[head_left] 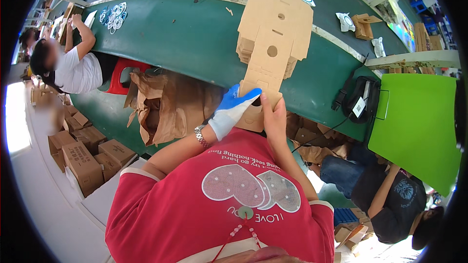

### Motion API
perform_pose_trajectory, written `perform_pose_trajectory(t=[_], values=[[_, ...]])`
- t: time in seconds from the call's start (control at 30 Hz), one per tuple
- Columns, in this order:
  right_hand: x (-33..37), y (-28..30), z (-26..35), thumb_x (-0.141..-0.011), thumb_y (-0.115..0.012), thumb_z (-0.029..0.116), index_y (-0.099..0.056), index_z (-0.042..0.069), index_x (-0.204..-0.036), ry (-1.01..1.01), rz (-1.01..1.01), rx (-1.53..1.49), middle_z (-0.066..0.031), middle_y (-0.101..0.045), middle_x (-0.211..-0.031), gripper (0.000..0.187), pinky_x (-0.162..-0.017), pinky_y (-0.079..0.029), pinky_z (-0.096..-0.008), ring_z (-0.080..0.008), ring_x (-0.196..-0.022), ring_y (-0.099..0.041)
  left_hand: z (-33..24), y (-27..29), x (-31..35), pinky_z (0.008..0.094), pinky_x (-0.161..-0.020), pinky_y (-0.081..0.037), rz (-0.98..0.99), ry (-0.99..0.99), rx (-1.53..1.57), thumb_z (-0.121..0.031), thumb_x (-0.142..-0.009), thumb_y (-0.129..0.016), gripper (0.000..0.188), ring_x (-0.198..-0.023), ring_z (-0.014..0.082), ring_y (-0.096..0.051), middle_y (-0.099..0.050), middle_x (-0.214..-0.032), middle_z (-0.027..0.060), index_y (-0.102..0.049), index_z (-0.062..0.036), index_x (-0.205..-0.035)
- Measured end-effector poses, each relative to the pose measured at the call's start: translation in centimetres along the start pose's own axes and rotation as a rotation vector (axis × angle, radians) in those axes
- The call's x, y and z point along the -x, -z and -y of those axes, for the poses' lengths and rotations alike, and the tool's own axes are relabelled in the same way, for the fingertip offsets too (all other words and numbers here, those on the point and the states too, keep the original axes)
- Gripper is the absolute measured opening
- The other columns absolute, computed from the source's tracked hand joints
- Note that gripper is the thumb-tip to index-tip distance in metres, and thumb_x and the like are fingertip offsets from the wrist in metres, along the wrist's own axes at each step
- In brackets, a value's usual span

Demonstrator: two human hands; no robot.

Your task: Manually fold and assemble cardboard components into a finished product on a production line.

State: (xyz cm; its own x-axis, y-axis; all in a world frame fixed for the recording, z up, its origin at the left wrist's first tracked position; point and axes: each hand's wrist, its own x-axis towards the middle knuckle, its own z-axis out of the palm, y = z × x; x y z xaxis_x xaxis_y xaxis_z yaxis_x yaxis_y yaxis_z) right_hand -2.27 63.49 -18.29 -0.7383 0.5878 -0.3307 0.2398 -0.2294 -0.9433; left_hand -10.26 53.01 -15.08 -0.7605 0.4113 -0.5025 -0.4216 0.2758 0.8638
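Note:
A flat, die-cut brown cardboard box blank (263,79) is between my hands at the near edge of the green table, close to my chest. My left hand (231,110), in a blue and white glove, grips its left side with the thumb on top. On the right side my bare right hand (275,118) pinches it, thumb uppermost. Just beyond lies a stack of similar flat cardboard blanks (297,24) with round holes and slots. Where the held blank ends and the stack begins is hard to make out. My fingers underneath are hidden.
Blue-white rings (113,17) lie on the table (195,34) at the left. A small open carton (363,26) and white-wrapped items (345,22) sit far right. A black bag (363,98) and green board (414,131) stand right. Crumpled brown paper (151,107) fills the space below. Co-workers sit both sides.

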Motion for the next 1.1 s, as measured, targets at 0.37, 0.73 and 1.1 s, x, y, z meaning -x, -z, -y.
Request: perform_pose_trajectory(t=[0.37,0.73,1.1], values=[[-2.1,5.3,7.6,-0.101,-0.051,0.04,-0.055,0.01,-0.072,-0.478,0.51,-0.792,0.0008,-0.043,-0.055,0.042,-0.046,-0.033,-0.0272,-0.0112,-0.047,-0.039,-5.6,2.6,-3.2,0.0403,-0.099,-0.047,0.295,0.115,0.61,-0.075,-0.094,-0.023,0.089,-0.117,0.0262,-0.055,-0.056,-0.132,0.013,-0.046,-0.0014,-0.139],[-4.0,4.4,7.1,-0.084,-0.029,0.086,-0.04,-0.004,-0.142,-0.232,1.018,-0.746,-0.0163,-0.056,-0.135,0.108,-0.1,-0.047,-0.0371,-0.0264,-0.119,-0.058,-7.7,6.6,-1.7,0.0372,-0.089,-0.054,0.06,-0.145,0.663,-0.017,-0.095,-0.061,0.029,-0.104,0.024,-0.065,-0.065,-0.116,0.0142,-0.061,-0.003,-0.12],[-4.8,3.3,8.0,-0.08,-0.042,-0.006,-0.019,0.004,-0.155,0.108,0.334,-0.35,-0.0163,-0.035,-0.153,0.079,-0.114,-0.032,-0.0382,-0.0306,-0.14,-0.036,1.0,-0.4,1.0,0.037,-0.108,-0.038,0.049,-0.531,-0.077,-0.01,-0.09,-0.058,0.078,-0.132,0.026,-0.046,-0.038,-0.148,0.0201,-0.014,0.004,-0.153]])
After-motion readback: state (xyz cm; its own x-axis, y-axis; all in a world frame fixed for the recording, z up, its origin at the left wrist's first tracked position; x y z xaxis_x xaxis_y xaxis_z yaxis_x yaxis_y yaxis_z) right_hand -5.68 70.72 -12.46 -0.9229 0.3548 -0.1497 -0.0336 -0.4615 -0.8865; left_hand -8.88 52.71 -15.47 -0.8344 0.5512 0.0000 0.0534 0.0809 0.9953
